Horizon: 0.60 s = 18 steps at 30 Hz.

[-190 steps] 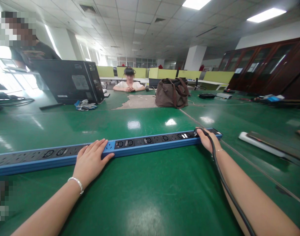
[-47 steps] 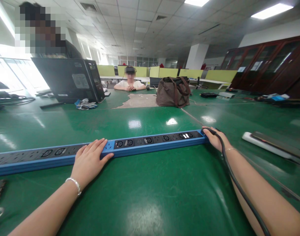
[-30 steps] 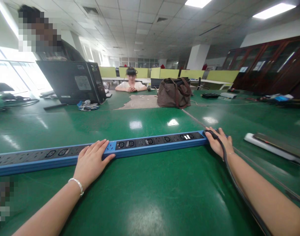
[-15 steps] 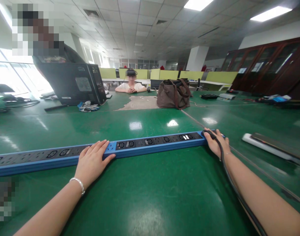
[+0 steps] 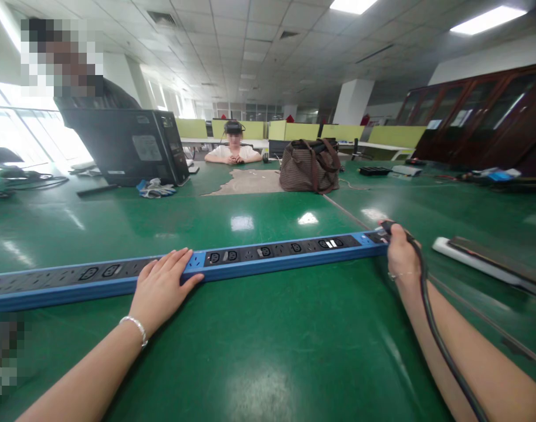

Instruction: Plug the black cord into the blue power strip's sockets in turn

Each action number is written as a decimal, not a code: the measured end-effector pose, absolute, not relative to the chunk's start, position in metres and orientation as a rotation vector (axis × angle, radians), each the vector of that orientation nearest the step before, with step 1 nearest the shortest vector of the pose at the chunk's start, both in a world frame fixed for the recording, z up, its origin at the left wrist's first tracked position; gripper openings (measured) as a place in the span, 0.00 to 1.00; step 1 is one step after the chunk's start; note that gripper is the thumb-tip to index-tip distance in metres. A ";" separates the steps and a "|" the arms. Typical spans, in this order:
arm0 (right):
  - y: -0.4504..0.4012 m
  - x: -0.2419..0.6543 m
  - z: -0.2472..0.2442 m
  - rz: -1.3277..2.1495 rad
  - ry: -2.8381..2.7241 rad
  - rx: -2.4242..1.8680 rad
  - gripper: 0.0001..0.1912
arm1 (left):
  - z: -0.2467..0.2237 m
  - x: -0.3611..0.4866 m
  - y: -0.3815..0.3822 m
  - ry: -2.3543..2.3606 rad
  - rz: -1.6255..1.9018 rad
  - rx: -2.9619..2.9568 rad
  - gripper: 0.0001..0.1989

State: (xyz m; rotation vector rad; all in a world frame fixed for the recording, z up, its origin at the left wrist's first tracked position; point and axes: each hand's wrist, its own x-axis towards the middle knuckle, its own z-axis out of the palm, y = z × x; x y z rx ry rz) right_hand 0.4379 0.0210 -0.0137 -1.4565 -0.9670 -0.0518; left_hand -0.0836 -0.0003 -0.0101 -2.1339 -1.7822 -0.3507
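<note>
A long blue power strip (image 5: 281,262) with black socket panels lies across the table in front of me. My left hand (image 5: 165,278) rests flat on top of it left of the middle, fingers stretched out and thumb near the front edge. At the strip's right end my right hand (image 5: 402,252) is closed around the plug end of a black power cord (image 5: 430,319). The plug (image 5: 387,226) shows partly above my fingers, over the end panel (image 5: 376,236). From there the cord runs down along my right forearm.
On the green table (image 5: 268,328), a white-edged bar (image 5: 474,261) lies at right. Farther back are a brown bag (image 5: 309,167), a black computer case (image 5: 134,149) and gloves (image 5: 156,188). A person (image 5: 233,149) sits opposite; another stands behind the case.
My right hand has turned and shifted right with the cord, lifting the plug from the strip's end and uncovering the end panel. My left hand stays on the strip.
</note>
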 end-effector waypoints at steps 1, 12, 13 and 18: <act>0.019 0.433 -0.011 -0.045 -0.976 -1.494 0.25 | -0.010 -0.084 0.000 -1.786 -0.353 -2.131 0.30; 0.028 0.396 -0.003 -0.016 -1.264 -1.740 0.19 | -0.009 -0.083 0.000 -1.807 -0.348 -2.128 0.31; 0.028 0.397 -0.003 -0.016 -1.272 -1.749 0.19 | -0.009 -0.083 -0.001 -1.805 -0.349 -2.126 0.31; 0.025 0.400 -0.002 0.023 -1.264 -1.742 0.19 | -0.010 -0.083 -0.001 -1.789 -0.363 -2.132 0.31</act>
